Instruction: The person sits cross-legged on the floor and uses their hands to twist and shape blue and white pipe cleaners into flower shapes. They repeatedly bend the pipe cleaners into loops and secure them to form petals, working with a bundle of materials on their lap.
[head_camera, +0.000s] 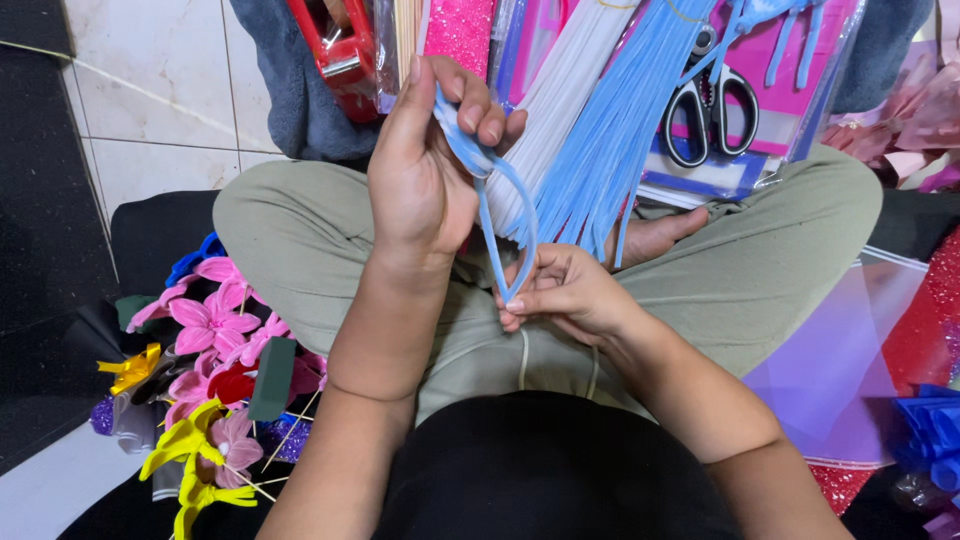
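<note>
Over a tiled floor and crossed legs, a blue pipe cleaner (497, 215) runs upright between hands, left hand (425, 165) fingers pinching its top, right hand (565, 295) fingers pinching its lower bend.

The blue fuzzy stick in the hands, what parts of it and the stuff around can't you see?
- Blue pipe cleaner, head view: its top end is hidden inside the left hand; its lower bend is pinched under the right hand fingers.
- Scissors: blades covered by blue strips.
- Red tape dispenser: cut off by the top edge.
- Paper flowers: stems buried in the pile.
</note>
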